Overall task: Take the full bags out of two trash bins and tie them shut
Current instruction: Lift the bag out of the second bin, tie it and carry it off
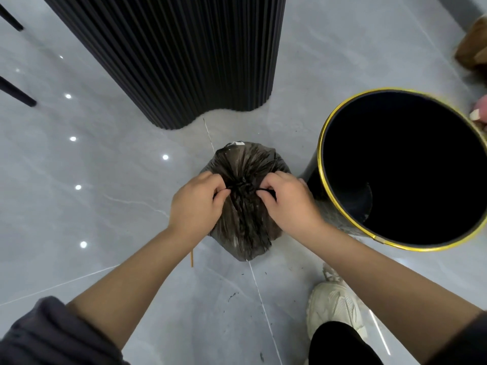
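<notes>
Bag point(245, 159) is out of the bin & sitting on the floor point(105, 167), just left of the black gold-rimmed bin point(319, 159), which looks empty inside, so the lift-out for this one reads as done. Both hands are at the bag's gathered neck: left hand point(196, 198) pinches a thin black strand on its side, right hand point(287, 201) pinches the matching strand opp. Each grip is clamped tight on its own strand, fingers curled in, w/ the bunched knot point(241, 187) between them. Hands sit level and pull apart, prob. to cinch the knot down; the bag resting on the floor means its weight isn't fighting the pull. Plastic is creased and puckered toward the centre, so the mouth looks near closed; can't tell if the knot is fully locked. Someone else's fingertips point(478, 114) show at the bin's far-right rim, maybe steadying it. Fluted black column point(171, 48) stands behind the bag, a pale shoe point(334, 306) near the bin's base, and a thin yellow stick point(192, 255) lies by the bag's lower left. 2nd bin not in view, so by my read about half the job is left.
</notes>
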The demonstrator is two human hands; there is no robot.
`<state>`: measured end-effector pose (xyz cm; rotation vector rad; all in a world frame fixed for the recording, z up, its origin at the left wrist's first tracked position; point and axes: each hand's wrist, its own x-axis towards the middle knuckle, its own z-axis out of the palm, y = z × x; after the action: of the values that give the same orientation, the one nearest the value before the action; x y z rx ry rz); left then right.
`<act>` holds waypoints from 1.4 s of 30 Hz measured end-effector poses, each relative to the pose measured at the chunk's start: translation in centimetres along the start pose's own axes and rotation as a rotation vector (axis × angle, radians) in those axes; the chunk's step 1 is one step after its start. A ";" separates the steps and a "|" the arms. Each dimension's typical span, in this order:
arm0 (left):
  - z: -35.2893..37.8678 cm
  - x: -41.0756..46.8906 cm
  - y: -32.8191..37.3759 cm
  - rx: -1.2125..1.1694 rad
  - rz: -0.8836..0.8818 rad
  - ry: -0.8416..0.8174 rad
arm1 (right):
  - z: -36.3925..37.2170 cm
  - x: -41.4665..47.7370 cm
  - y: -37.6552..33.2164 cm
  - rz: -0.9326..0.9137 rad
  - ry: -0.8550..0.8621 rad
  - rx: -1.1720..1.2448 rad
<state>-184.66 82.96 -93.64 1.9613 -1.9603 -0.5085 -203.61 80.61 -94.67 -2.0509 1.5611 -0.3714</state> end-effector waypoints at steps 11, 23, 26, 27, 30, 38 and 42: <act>-17.2 -3.3 6.0 0.106 0.055 -0.046 | -13.2 -4.6 -12.2 0.002 -0.150 0.046; -39.6 -10.7 11.3 0.040 -0.042 -0.038 | -28.6 -9.5 -31.1 -0.002 -0.217 -0.026; -44.1 -12.0 11.5 0.018 -0.065 -0.024 | -30.5 -10.3 -35.5 -0.005 -0.194 -0.042; -45.5 -12.3 11.3 0.013 -0.071 -0.023 | -31.0 -10.5 -36.9 -0.006 -0.189 -0.041; -49.3 -12.9 10.5 0.011 -0.075 -0.027 | -31.9 -10.6 -40.7 -0.022 -0.180 -0.037; -55.7 -13.1 5.4 0.028 -0.121 -0.095 | -30.5 -7.7 -48.0 0.002 -0.270 0.008; -58.6 -12.5 1.4 0.030 -0.176 -0.116 | -28.5 -4.9 -52.2 0.030 -0.346 0.034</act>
<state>-158.59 94.03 -40.78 2.1810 -1.8810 -0.6541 -177.71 88.30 -41.43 -1.9408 1.3627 -0.0272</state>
